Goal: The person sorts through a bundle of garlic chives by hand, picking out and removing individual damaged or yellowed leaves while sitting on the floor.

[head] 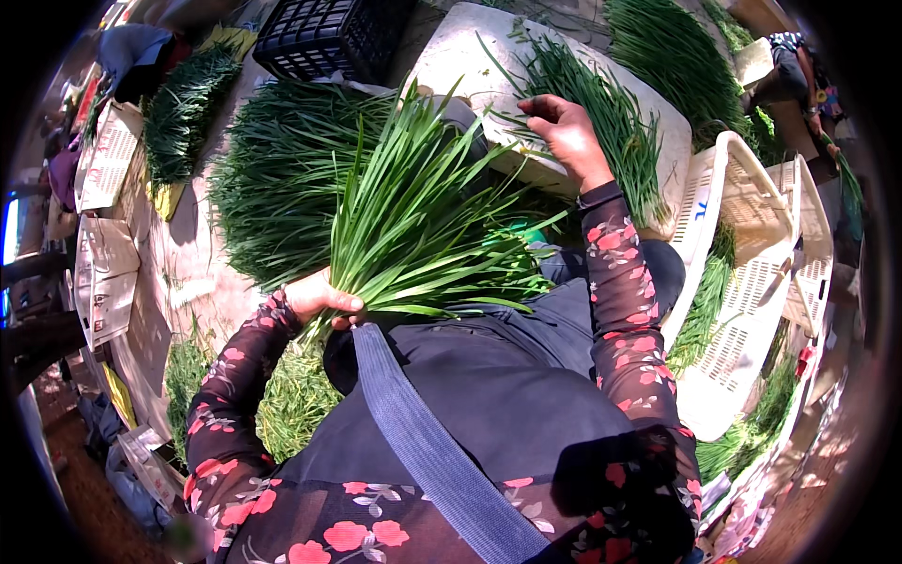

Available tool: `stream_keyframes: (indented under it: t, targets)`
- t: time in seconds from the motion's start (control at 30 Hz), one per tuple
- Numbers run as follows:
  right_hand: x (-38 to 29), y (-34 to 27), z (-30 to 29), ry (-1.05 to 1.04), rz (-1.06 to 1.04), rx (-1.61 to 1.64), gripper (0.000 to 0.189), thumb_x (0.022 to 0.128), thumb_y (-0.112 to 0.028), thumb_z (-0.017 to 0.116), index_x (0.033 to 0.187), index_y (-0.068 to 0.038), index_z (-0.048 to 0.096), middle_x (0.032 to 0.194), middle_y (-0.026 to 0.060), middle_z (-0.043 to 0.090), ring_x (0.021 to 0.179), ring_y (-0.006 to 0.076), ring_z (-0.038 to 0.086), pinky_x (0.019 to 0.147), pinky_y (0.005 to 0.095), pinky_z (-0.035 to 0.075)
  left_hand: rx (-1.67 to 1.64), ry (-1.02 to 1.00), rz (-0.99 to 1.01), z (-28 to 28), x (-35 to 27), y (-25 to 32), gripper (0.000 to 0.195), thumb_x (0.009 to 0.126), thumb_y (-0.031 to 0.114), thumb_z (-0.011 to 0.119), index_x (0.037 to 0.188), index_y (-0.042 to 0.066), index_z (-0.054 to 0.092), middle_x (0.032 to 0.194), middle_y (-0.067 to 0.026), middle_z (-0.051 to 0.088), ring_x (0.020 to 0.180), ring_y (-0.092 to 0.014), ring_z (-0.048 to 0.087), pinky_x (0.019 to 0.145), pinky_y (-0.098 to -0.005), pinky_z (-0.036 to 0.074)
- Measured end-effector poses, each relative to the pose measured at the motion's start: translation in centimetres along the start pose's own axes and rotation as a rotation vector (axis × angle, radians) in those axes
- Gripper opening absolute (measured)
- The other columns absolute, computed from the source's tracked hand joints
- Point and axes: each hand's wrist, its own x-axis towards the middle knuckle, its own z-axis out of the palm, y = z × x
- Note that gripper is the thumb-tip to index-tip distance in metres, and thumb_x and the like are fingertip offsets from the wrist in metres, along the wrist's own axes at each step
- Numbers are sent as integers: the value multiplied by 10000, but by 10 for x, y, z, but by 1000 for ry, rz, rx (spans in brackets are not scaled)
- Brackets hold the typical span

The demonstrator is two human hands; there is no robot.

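Observation:
My left hand (325, 299) is closed around the pale stem ends of a fanned bunch of long flat green leaves (416, 211), which look like garlic chives. The bunch spreads up and to the right across my lap. My right hand (564, 134) is raised over the near edge of a white foam block (451, 49), thumb and index finger close together with a few thin blades by the fingertips. Whether it grips them is unclear. On the block, beside that hand, lies a loose pile of chives (599, 106).
A large heap of chives (282, 176) lies at the left, below a black plastic crate (331, 35). White plastic baskets (747, 317) stand at the right, one holding chives. More heaps lie top right and far left. Trimmings (296, 402) lie beside my left arm. People work at both sides.

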Motion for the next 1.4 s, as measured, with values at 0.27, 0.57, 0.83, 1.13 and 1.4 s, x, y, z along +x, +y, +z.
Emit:
stream_keyframes:
  t: [0.27,0.57,0.83,1.13,1.4]
  targets:
    - [-4,-4,13,-56,-47,87,215,856,-192,671,976,-14,681,909,54,681,811,131,612,763,262,485,-45,-7,-2,-6,1,-5,319,763,90,753,1015,10,575,706,-128,593,564,-192,555,432,-264,413]
    - [-24,-8,-26,-95,-60,361,232,864,-81,588,1073,-8,656,986,35,669,894,100,598,835,252,474,-28,9,5,1,-1,0,344,749,126,760,1019,10,582,701,-108,576,573,-172,538,436,-253,404]
    - [-46,-42,-28,-476,-16,346,192,881,-96,639,1045,0,665,983,11,651,903,74,575,834,231,466,-34,22,-24,3,-3,0,331,752,117,754,1008,13,572,702,-118,580,578,-176,544,431,-252,402]
    - [-51,-17,28,-426,-255,0,203,789,-149,641,948,-28,677,818,166,647,793,263,647,727,337,513,-33,44,3,7,-5,1,306,759,130,758,979,16,578,689,-127,590,539,-177,532,430,-249,398]
    - [-57,1,48,-216,-263,-225,182,790,-89,542,908,36,601,838,231,627,837,394,605,767,427,491,-24,55,30,9,-5,0,334,750,131,762,995,4,574,674,-123,578,522,-180,529,425,-259,407]
